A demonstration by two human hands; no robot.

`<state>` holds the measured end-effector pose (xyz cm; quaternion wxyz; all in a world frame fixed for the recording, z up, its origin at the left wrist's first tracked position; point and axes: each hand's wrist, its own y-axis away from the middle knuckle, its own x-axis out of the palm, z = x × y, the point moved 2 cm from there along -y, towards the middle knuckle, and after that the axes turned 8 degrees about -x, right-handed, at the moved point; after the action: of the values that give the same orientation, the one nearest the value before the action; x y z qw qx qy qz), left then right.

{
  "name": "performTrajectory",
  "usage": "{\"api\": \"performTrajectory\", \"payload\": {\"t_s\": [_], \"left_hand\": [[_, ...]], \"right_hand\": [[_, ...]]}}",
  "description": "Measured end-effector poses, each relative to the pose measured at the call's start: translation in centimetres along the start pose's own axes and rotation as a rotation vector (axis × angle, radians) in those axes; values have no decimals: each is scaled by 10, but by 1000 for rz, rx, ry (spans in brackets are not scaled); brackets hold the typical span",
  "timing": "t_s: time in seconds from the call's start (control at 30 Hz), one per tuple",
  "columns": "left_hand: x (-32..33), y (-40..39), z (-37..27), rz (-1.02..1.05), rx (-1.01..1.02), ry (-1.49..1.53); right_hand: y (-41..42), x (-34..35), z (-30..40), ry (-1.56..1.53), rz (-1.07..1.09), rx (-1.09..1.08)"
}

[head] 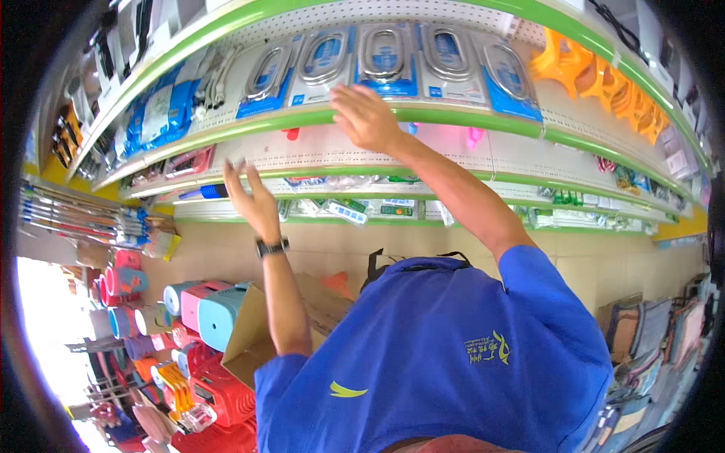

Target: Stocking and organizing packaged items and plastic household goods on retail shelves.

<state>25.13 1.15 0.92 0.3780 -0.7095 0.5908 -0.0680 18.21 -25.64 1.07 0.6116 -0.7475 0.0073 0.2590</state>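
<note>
Along a green-edged shelf (464, 118) stands a row of several flat packs, each with a coiled chrome hose under clear plastic on a blue-and-white card. My right hand (365, 116) is at the shelf's front edge, before the second pack (323, 62) and the middle pack (387, 59). Its fingers are extended and nothing shows in them; whether they touch a pack I cannot tell. Lower and to the left, my left hand (252, 198) is raised with fingers spread and holds nothing. A dark watch (272, 247) circles that wrist.
Blue bagged goods (161, 110) and pale hoses (218, 79) lie left of the packs. Orange plastic pieces (600, 79) hang over the shelf at right. Lower shelves hold small packaged items (348, 210). Below my left arm are an open cardboard box (246, 337) and plastic bins (215, 320).
</note>
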Motion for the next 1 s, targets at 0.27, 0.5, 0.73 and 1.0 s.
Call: {"api": "performTrajectory", "payload": {"t_s": [0.27, 0.5, 0.73, 1.0], "left_hand": [[-115, 262, 93, 32, -392, -684], [-173, 409, 56, 43, -752, -926], [-168, 451, 65, 295, -897, -964], [-174, 442, 55, 434, -924, -1008]], "right_hand": [[190, -102, 46, -359, 504, 451], [591, -256, 106, -28, 627, 1447], [696, -439, 227, -70, 933, 2358], [667, -446, 239, -464, 268, 2311]]}}
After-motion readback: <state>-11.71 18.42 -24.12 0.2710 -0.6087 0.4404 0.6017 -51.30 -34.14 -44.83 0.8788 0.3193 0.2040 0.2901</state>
